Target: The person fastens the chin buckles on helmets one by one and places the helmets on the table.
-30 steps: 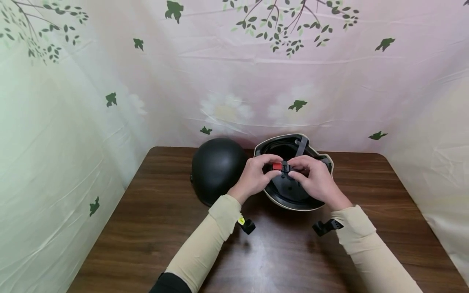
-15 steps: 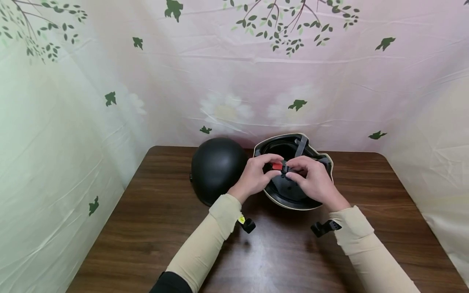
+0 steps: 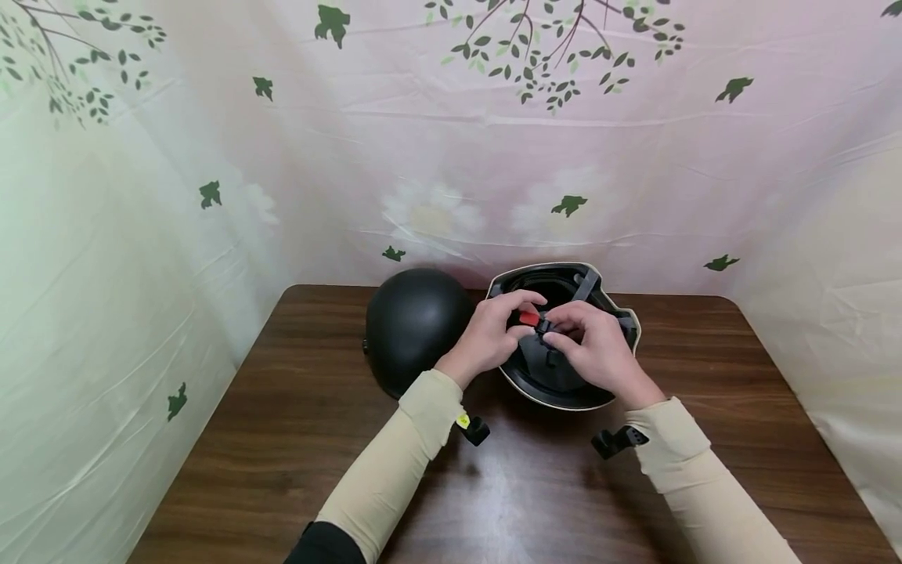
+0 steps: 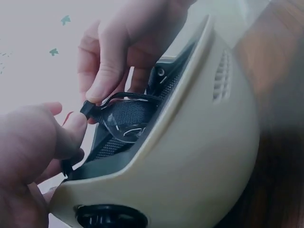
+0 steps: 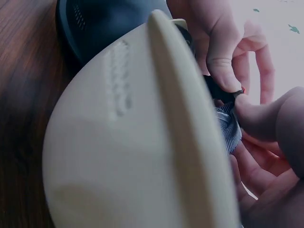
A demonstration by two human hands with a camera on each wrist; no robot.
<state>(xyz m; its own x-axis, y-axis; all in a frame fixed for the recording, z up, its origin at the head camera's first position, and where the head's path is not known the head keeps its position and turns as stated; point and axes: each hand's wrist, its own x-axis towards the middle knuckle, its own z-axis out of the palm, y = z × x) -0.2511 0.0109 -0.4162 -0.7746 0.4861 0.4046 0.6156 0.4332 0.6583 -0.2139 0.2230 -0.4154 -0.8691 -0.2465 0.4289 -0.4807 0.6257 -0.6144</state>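
Note:
A cream helmet (image 4: 204, 137) lies with its hollow up at the back of the table, its black lining (image 3: 553, 376) showing. Over that hollow, my left hand (image 3: 486, 337) pinches the red end (image 3: 528, 319) of a chin strap buckle between thumb and fingers. From the other side my right hand (image 3: 597, 345) pinches the black part of the same buckle (image 3: 543, 327), thumb and fingertips close together. Black webbing strap (image 4: 130, 113) runs from the buckle down into the helmet in the left wrist view. The fingers partly cover the buckle.
A black helmet (image 3: 416, 329), dome up, sits left of the cream one. Both stand on a dark wooden table (image 3: 303, 439) before a printed cloth backdrop (image 3: 437, 141). A round black knob (image 4: 111, 216) shows on the cream helmet's side.
My right hand has shifted slightly left, and the buckle between my hands has tilted. My left hand keeps its grip on the red end. Both helmets stay in place.

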